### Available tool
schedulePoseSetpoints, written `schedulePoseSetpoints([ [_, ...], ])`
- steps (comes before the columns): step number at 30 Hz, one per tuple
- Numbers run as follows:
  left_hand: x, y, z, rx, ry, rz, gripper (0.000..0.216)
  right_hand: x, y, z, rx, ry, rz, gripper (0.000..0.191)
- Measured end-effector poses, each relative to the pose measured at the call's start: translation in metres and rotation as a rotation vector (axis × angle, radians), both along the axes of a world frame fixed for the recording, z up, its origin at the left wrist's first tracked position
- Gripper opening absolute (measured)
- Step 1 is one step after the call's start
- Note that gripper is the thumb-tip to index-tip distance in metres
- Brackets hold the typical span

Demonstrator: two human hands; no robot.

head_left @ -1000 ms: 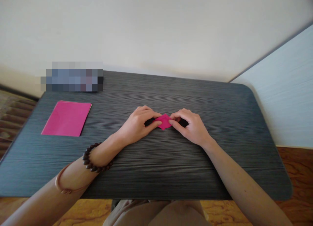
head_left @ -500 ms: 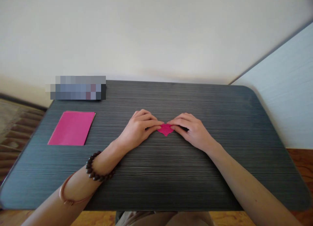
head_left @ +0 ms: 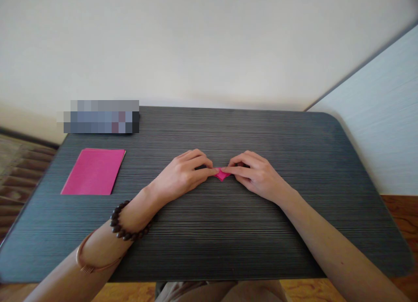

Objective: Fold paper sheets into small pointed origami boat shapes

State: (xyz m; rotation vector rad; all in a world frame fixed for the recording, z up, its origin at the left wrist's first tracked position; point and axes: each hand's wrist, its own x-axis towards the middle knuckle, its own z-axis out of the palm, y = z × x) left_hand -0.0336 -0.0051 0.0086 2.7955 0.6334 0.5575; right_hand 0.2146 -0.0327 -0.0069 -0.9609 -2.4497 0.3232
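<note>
A small folded piece of pink paper (head_left: 222, 175) lies at the middle of the dark table, its pointed end toward me. My left hand (head_left: 186, 171) grips its left side with thumb and fingers. On the opposite side, my right hand (head_left: 254, 171) has its fingertips closed on the paper's right part. The fingertips of both hands nearly meet over the upper edge and hide part of the folds. A dark bead bracelet (head_left: 119, 226) and a copper-coloured bangle (head_left: 81, 258) circle my left wrist and forearm.
A stack of square pink paper (head_left: 93, 171) lies on the left of the table (head_left: 209, 241). Behind it, at the back left corner, is a blurred-out object (head_left: 98, 119). A pale wall (head_left: 209, 45) rises along the table's back edge.
My fingers have shifted on the pink paper, and less of it shows between them. My left index finger has lifted and curled, while the left thumb presses at the paper's upper edge.
</note>
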Motion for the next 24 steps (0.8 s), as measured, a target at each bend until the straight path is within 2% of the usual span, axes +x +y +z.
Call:
schedulePoseSetpoints([
  [4,0.002,0.001,0.004,0.023,0.011,-0.040,0.019,-0.001,-0.002,0.001,0.054,-0.040,0.007,0.028],
  [16,0.002,-0.002,0.005,0.116,0.051,-0.023,0.018,-0.005,-0.008,0.004,0.203,-0.131,-0.051,0.021],
  [21,0.001,-0.007,0.003,0.187,0.091,0.019,0.019,-0.009,-0.014,0.005,0.224,-0.163,-0.090,0.022],
  [24,0.004,-0.015,0.001,0.208,0.107,0.098,0.022,-0.012,-0.021,0.006,0.216,-0.191,-0.140,0.023],
])
